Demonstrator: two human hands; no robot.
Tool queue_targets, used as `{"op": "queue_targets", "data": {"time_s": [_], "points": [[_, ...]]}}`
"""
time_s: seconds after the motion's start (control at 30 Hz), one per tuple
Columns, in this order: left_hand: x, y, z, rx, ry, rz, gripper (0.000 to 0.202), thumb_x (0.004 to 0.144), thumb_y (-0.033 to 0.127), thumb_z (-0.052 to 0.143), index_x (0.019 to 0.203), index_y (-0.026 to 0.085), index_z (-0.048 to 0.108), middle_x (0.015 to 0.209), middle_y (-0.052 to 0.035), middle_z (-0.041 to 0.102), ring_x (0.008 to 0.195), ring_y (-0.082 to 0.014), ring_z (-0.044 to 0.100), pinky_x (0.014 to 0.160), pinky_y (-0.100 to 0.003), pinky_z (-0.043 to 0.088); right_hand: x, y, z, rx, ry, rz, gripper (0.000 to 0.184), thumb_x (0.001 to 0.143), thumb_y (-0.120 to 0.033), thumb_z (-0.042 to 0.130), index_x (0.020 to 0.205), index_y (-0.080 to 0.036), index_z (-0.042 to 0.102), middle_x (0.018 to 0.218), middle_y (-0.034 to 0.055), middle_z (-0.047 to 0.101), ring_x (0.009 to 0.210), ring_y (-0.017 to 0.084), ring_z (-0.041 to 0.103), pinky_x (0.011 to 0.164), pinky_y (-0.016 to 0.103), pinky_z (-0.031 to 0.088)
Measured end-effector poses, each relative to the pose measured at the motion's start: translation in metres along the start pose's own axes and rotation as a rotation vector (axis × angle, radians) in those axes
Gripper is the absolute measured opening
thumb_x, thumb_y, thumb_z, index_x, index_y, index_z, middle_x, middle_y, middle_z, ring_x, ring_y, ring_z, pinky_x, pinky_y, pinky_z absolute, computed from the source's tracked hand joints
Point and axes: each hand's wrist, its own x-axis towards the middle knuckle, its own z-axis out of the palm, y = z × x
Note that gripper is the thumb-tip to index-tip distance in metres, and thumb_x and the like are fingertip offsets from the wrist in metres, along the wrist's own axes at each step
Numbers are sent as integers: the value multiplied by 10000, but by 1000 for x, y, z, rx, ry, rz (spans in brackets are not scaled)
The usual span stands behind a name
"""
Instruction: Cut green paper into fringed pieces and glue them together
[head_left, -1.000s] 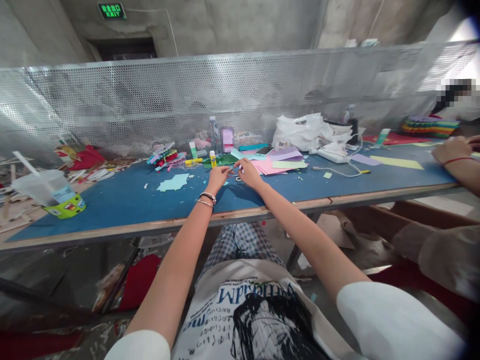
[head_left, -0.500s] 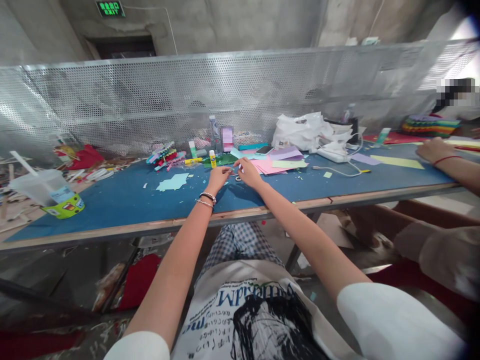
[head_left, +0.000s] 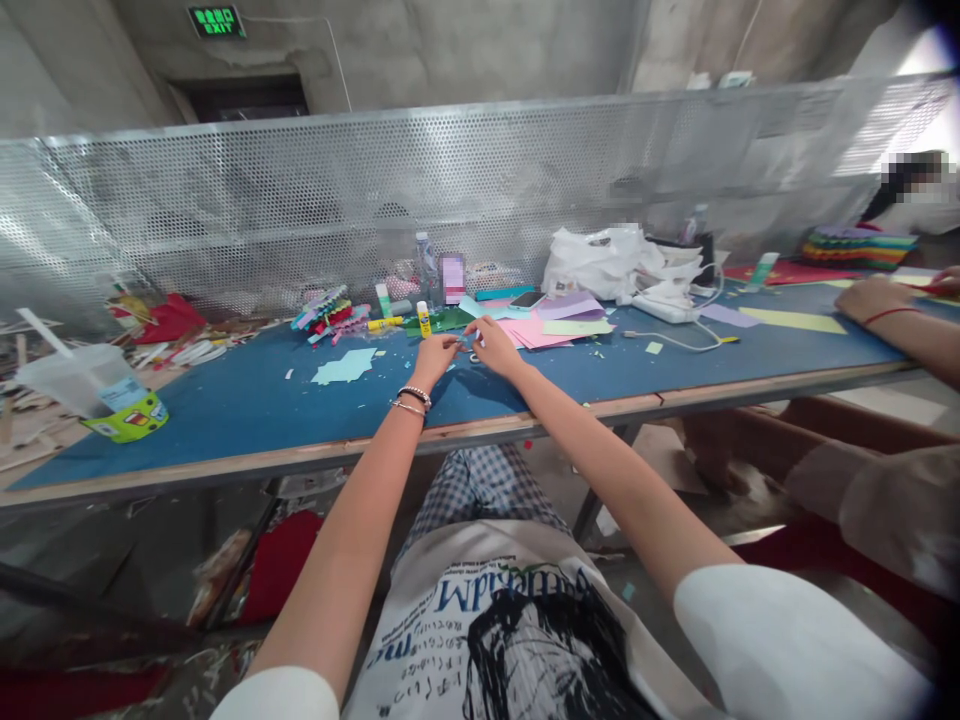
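My left hand (head_left: 436, 355) and my right hand (head_left: 491, 344) rest close together on the blue table (head_left: 247, 395), arms stretched forward. Both pinch a small piece between their fingertips, too small to name. My left wrist wears bead bracelets (head_left: 413, 398). Pink, purple and green paper sheets (head_left: 559, 325) lie just beyond my right hand. A yellow glue stick (head_left: 424, 319) stands behind my left hand, and a light blue paper cutout (head_left: 345, 366) lies to the left.
A perforated metal screen (head_left: 300, 200) backs the table. A plastic cup with a straw (head_left: 97, 385) stands at the left, folded coloured paper pieces (head_left: 330, 312) and a white bag (head_left: 600, 262) at the back. Another person's arm (head_left: 896, 315) rests at the right.
My hands have stayed almost in place, fingers working slightly. The other person's hand at the right moved farther along the table.
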Motion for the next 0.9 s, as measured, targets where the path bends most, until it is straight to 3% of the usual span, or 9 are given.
{"op": "queue_targets", "data": {"time_s": [0.2,0.5,0.67,0.9], "points": [[0,2,0,12,3,-38,237,794,209,550,964,129,695,878,-83,717,732,-151,657,690,-251,510,0,1,0,3,-15,-21,262,690,-47,429,888,-172,547,950,64,511,794,163,508,763,306,435],[-2,7,-4,-198,29,-133,308,783,228,543,1044,115,660,938,-105,703,747,-153,648,556,-205,457,-1,0,0,18,-23,-44,330,683,-32,416,943,-173,563,958,66,530,854,175,521,785,310,443],[-6,12,-5,-343,-23,-161,336,771,313,571,1038,132,664,1009,-102,688,794,-145,629,578,-198,444,0,2,1,12,-16,-40,361,691,-35,421,995,-169,561,981,74,535,857,178,524,798,320,446],[-6,10,-5,-377,-30,-194,355,697,357,654,964,127,687,965,-104,693,783,-151,628,606,-217,441,-1,0,0,22,1,-33,325,701,-31,425,948,-167,587,967,69,533,810,164,526,792,313,449]]}}
